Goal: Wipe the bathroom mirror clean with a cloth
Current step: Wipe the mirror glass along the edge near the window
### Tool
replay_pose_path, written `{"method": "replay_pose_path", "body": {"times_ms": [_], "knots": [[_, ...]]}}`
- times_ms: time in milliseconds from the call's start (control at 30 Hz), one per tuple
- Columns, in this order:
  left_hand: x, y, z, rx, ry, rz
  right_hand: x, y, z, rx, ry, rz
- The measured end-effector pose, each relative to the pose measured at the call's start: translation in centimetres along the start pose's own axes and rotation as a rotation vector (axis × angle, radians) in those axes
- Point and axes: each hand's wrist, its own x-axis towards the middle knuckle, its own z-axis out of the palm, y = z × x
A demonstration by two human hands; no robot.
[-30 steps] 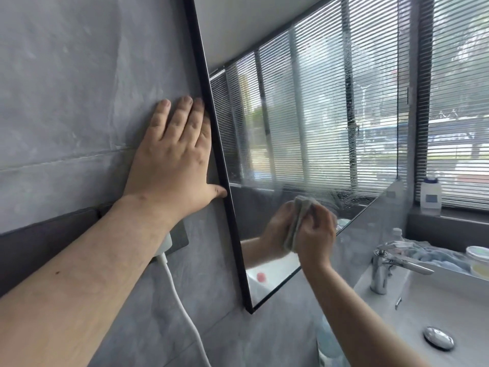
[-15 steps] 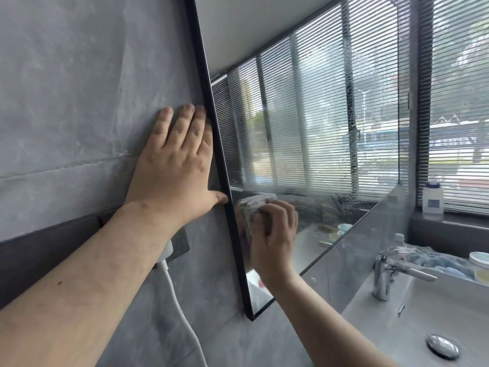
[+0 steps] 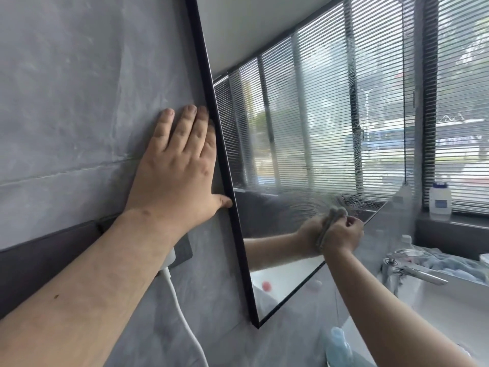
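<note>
One grey cloth [image 3: 330, 223] sits bunched in the right hand [image 3: 344, 235], fingers curled tight around it, pressed against the lower right part of the single black-framed mirror [image 3: 304, 115] at centre frame. The left hand [image 3: 177, 168] lies flat and spread on the grey wall [image 3: 79, 102], empty, its thumb touching the mirror's frame edge.
</note>
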Motion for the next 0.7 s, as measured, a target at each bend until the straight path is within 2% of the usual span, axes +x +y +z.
{"method": "replay_pose_path", "body": {"times_ms": [100,267,367,467,600,700], "knots": [[0.0,0.0,0.0,-0.002,0.008,0.003,0.3,0.6,-0.2,0.029,0.015,-0.011],[0.1,0.0,0.0,-0.003,0.007,0.001,-1.9,-2.5,0.8,0.069,-0.066,-0.219],[0.1,0.0,0.0,-0.001,0.006,-0.003,-6.2,-6.6,0.9,0.080,-0.144,-0.467],[0.0,0.0,0.0,-0.001,0.002,-0.005,-10.9,-8.9,0.8,0.187,-0.293,-0.737],[0.0,0.1,-0.1,-0.004,-0.002,-0.010,-15.7,-8.7,0.2,0.257,-0.415,-1.112],[0.0,0.1,-0.2,-0.005,0.009,-0.017,-17.5,-7.5,-0.7,0.282,-0.467,-1.279]]}}
